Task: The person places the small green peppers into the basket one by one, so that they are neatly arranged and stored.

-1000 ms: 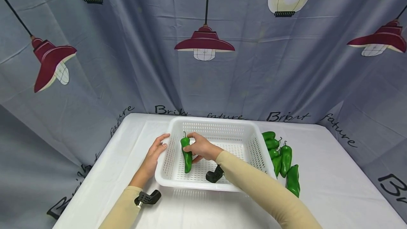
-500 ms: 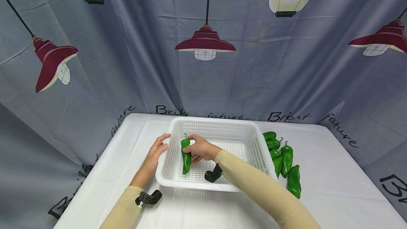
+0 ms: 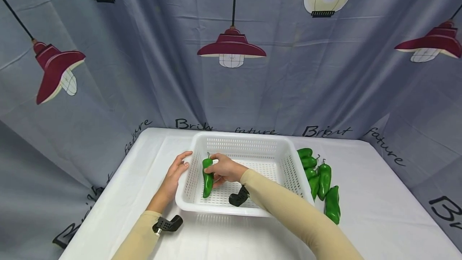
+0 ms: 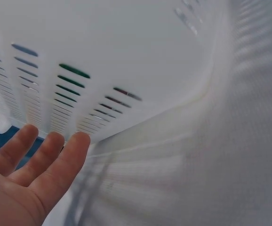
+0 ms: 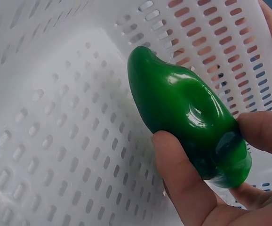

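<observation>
In the head view my right hand (image 3: 226, 168) pinches a glossy green pepper (image 3: 207, 179) inside a white slotted plastic basket (image 3: 231, 211), near its left wall. The pepper's stem points to the far side. Thumb and fingers grip it from both sides in the right wrist view, where the pepper (image 5: 183, 103) appears tilted above the slotted floor. My left hand (image 3: 172, 178) lies along the outside of the basket's left wall. Its fingers (image 4: 60, 165) are extended at the slotted wall in the left wrist view; a slim gap or light contact there cannot be told apart.
Several green peppers (image 3: 325, 179) lie on the white-covered table (image 3: 375, 212), just right of the basket. A grey-blue curtain (image 3: 151, 71) printed with lamps hangs behind and at both sides. A black camera mount (image 3: 167, 224) sits on the left wrist.
My right hand has carried the green pepper slightly left, closer to the basket's left wall, and a little nearer to me. The left hand and the basket stay in place.
</observation>
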`<state>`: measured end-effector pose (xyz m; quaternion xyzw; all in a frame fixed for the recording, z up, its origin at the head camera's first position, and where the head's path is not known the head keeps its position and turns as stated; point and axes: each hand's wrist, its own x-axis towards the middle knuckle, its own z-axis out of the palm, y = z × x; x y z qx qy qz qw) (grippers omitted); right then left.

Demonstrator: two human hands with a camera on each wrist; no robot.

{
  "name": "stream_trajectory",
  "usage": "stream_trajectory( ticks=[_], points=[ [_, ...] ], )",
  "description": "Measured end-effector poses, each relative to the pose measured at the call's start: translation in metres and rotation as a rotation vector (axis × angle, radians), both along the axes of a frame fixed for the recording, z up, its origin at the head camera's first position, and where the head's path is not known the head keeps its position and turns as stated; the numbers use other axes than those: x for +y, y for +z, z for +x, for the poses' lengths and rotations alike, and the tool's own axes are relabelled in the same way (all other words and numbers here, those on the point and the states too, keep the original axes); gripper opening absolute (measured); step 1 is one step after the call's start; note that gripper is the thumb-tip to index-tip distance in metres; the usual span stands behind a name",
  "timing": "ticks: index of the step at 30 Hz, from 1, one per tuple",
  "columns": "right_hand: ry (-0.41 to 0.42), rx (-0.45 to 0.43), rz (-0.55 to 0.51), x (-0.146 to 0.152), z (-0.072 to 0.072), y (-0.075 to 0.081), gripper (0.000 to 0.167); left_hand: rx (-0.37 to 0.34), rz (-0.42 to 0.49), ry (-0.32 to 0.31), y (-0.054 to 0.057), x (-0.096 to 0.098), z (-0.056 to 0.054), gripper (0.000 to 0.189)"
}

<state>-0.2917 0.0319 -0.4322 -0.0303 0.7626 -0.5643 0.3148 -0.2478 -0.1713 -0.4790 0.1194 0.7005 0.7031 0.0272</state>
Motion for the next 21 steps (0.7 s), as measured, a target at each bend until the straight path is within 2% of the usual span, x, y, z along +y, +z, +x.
stream_trajectory(
  ticks=[21],
  points=[
    [-0.001,-0.016,-0.018,-0.0019,-0.0011,-0.0026,0.071,-0.001,0.029,-0.003,-0.0039,0.0005,-0.0035,0.046]
  ],
)
